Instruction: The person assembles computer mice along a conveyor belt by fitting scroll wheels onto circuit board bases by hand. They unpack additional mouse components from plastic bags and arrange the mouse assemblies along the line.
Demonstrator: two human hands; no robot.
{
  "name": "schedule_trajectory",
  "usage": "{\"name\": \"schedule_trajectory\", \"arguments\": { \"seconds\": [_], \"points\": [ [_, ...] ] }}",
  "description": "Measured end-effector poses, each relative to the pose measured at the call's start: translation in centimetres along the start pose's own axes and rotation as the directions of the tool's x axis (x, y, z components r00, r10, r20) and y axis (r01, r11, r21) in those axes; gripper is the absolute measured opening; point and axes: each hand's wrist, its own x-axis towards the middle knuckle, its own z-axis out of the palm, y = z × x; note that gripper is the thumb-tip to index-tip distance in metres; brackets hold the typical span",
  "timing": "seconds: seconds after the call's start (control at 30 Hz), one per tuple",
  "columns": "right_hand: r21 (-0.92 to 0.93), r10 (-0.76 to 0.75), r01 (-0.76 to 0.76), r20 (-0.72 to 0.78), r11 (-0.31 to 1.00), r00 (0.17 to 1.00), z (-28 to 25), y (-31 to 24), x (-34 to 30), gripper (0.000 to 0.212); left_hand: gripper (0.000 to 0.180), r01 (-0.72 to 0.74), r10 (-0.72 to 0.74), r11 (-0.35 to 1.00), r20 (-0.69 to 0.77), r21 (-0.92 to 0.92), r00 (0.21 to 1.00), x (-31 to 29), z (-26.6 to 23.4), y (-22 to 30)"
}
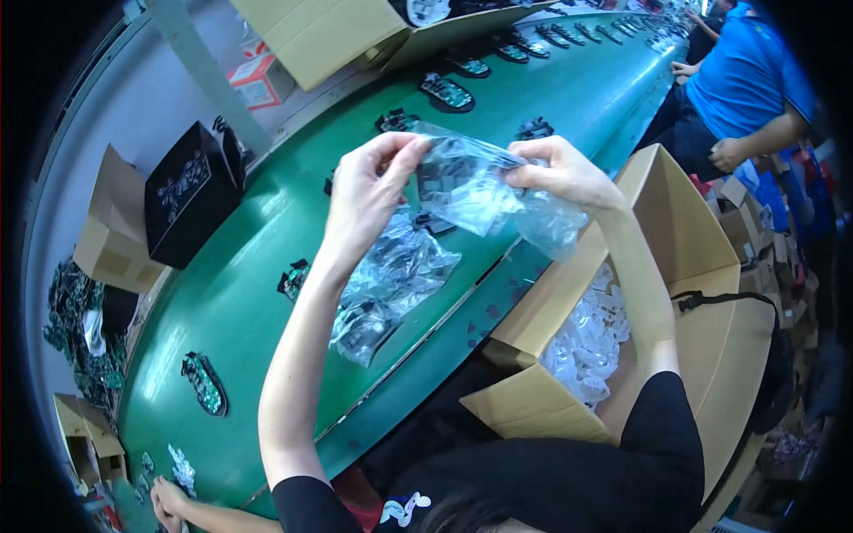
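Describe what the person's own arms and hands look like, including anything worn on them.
Both hands are bare: the left hand and right hand wear no gloves, and no rings, watch or wrist strap can be seen. The forearms are uncovered and slender. Short black sleeves end above the elbows, part of a black top with a small white print on the front.

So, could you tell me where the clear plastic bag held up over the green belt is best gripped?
Probably at its top edge, from both sides. The clear bag hangs limp and crumpled, so its sagging middle offers nothing firm. The left hand pinches the upper left corner and the right hand the upper right, fingers closing on the thin film from above, which keeps the top edge stretched.
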Motion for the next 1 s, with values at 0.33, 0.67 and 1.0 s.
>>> {"name": "schedule_trajectory", "arguments": {
  "seconds": [0.33,0.67,1.0],
  "points": [
    [0.053,0.063,-0.055,-0.169,0.997,0.984,1.0,2.3,2.0,0.026,0.027,-0.077,0.067,0.996,-0.223,-0.036,0.973,0.5,1.1,-2.4],
    [-0.557,-0.446,0.191,-0.366,0.808,0.816,1.4,2.5,2.0,0.014,0.018,-0.182,0.345,0.79,-0.179,0.585,0.921,-0.2,0.5,-2.0],
    [-0.524,-0.448,0.189,-0.426,0.83,0.786,-1.2,-0.4,2.7,0.023,0.02,-0.157,0.289,0.824,-0.166,0.545,0.943,0.9,1.4,1.2]
  ]
}}
